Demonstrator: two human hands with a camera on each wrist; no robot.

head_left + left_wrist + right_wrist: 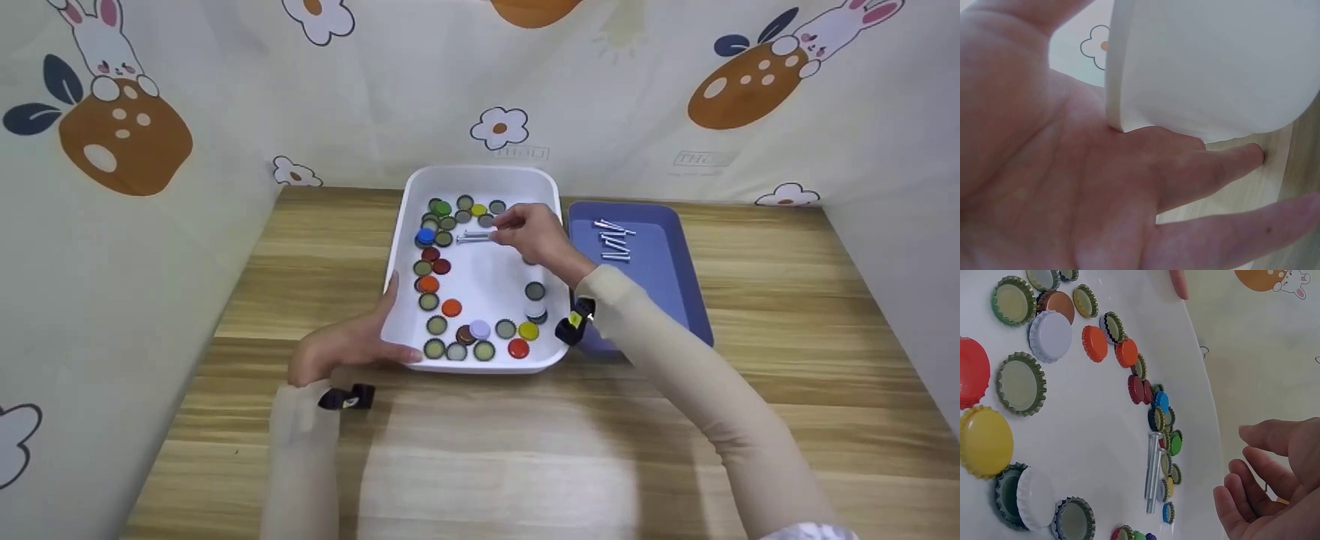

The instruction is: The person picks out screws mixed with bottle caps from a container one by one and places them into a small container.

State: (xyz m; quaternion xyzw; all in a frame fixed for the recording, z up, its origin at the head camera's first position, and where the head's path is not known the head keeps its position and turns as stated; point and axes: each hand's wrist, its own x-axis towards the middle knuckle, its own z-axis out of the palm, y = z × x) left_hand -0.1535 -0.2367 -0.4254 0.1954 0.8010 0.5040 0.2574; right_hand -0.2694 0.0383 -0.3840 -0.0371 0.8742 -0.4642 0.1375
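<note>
A white tray (480,277) holds many bottle caps, mostly near its edges, and two silver bolts (1153,473) lying side by side on its floor. My right hand (531,231) hovers over the tray beside these bolts. The right wrist view shows its thumb and fingertips apart, with nothing between them. At the tray's near-left corner, my left hand (352,345) rests against the outer wall. Seen from the left wrist, its fingers (1207,174) stretch out fairly straight alongside the tray.
Right of the white tray stands a blue-grey tray (652,292) with several silver bolts (615,241) in its far part. Both trays sit on a wood-grain table (480,450). A patterned cloth (405,97) hangs behind and at the sides.
</note>
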